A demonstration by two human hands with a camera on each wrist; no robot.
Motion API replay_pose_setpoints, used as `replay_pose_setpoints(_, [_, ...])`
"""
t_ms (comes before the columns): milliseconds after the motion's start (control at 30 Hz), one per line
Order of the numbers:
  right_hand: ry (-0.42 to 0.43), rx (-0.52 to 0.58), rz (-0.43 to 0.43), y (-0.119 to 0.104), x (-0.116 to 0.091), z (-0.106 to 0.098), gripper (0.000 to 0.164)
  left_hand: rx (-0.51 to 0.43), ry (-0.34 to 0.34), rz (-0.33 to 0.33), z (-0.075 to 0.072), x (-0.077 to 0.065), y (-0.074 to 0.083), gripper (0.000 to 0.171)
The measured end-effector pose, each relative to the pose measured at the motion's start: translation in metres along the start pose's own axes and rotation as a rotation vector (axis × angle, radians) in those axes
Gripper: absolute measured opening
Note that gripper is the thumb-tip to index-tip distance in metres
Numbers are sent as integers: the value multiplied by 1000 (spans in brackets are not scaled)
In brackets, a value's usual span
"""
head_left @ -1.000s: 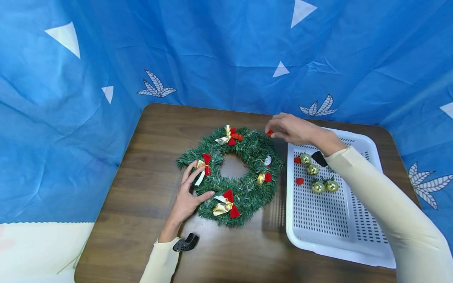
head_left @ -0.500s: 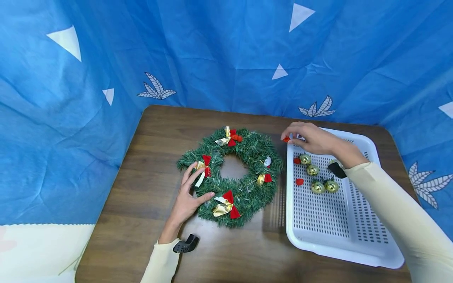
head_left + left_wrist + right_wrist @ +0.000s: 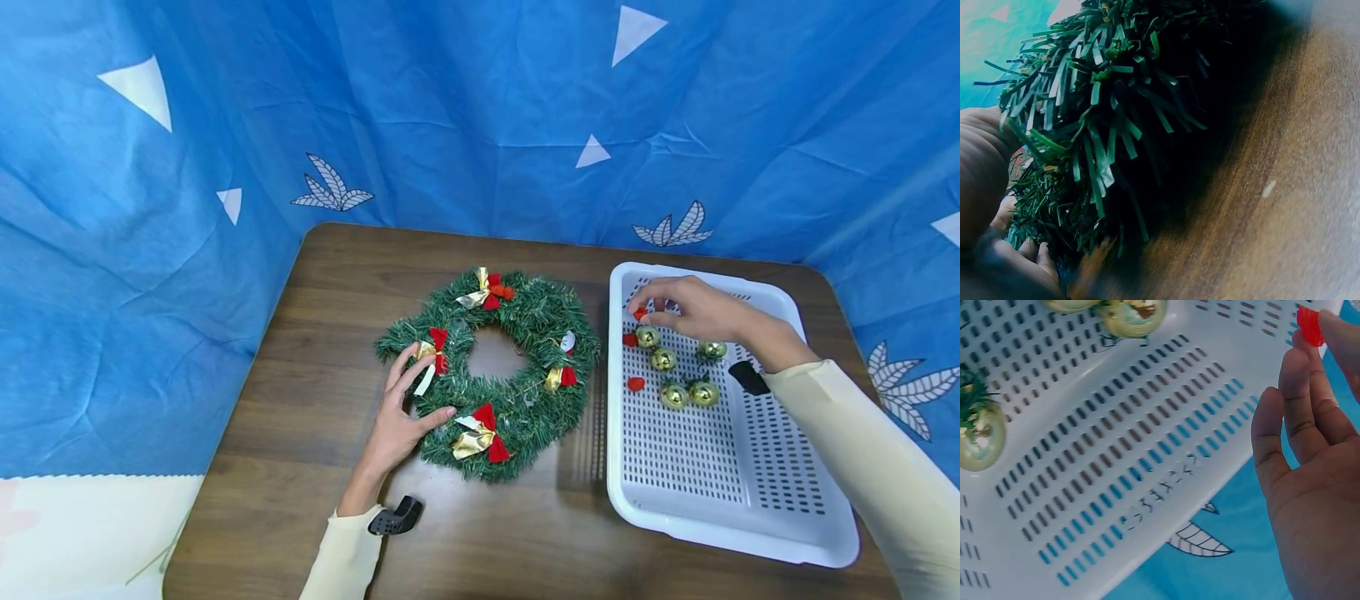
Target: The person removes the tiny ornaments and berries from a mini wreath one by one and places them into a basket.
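A green tinsel wreath (image 3: 551,417) with red-and-gold bows lies on the table (image 3: 330,308). My left hand (image 3: 397,421) holds its lower left side, fingers by the left bow (image 3: 438,350) and thumb near the bottom bow (image 3: 480,433). In the left wrist view, the wreath (image 3: 1097,106) fills the space beside thumb and fingers. Over the far left corner of a white perforated basket (image 3: 678,467), my right hand (image 3: 697,308) pinches a small red ornament (image 3: 640,313). The right wrist view shows that red ornament (image 3: 1310,326) between thumb and fingertips; its exact kind is unclear.
Several gold ball ornaments (image 3: 663,359) with green sprigs lie in the basket. Two more small red pieces, one (image 3: 636,384) apart and another (image 3: 630,340) beside a gold ball, are there too. A blue patterned curtain (image 3: 450,117) hangs behind the table.
My right hand has moved right, from the wreath's upper right edge to over the basket, with the small red ornament still pinched. The left hand and wreath have stayed put.
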State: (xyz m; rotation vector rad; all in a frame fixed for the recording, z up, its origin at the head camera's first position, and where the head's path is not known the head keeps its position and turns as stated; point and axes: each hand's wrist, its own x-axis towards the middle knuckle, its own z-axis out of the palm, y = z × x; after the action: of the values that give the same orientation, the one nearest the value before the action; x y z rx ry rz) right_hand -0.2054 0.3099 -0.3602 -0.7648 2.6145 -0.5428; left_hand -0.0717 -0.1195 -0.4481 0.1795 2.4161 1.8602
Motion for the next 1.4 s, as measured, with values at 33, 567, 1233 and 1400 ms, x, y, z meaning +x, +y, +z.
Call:
replay_pose_setpoints(33, [-5,-5,8,1,-2,1,26,0,-1,-1,0,0,0,72])
replay_pose_setpoints(567, [-77,-23,44,18,-20,22,24,28,-4,-17,4,1,-36,74])
replay_pose_setpoints(1233, [18,-17,22,9,-14,5,23,1,-9,-17,0,-2,-2,72])
replay_pose_setpoints(1400, [34,-22,-9,3,-1,2,25,14,-5,-8,0,-2,-4,72])
